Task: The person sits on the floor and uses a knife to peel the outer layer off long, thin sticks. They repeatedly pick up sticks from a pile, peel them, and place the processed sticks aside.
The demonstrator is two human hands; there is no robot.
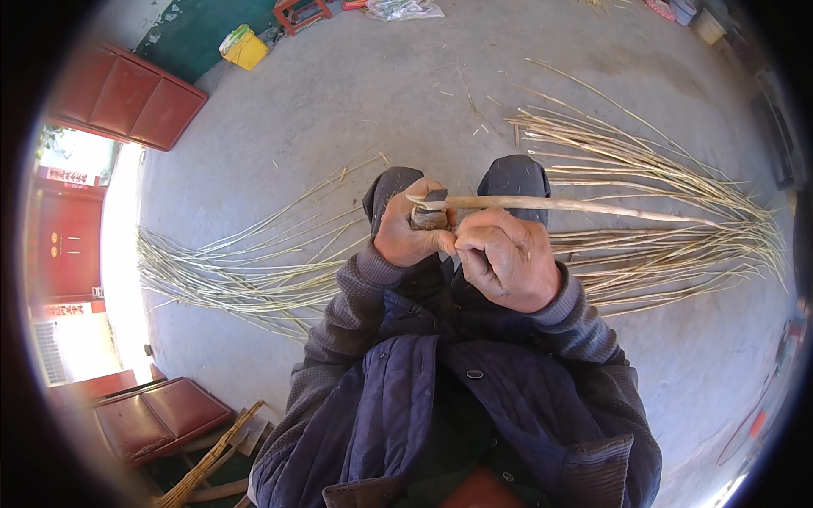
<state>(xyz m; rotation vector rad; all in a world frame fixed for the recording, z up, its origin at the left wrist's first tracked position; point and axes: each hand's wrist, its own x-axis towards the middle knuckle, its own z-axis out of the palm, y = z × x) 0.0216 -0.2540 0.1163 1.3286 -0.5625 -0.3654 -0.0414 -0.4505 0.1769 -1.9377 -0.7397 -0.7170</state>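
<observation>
In front of my knees, my left hand (405, 227) wraps round a short, dark, banded stub (430, 218) with a pale strip and a dark piece at its top. A long pale wooden stick (542, 203) starts at this stub and runs off to the right, passing just above my right hand (511, 262). The right fingers are curled into a pinch close to the left thumb. Whatever lies between them is too small to make out. Whether the stick is joined to the stub cannot be seen.
Long thin stalks (237, 269) are fanned out on the floor at the left. More stalks and rods (652, 245) lie at the right. A yellow bucket (244, 49) and red-brown padded seats (165, 415) stand at the left, beside a straw broom (212, 457).
</observation>
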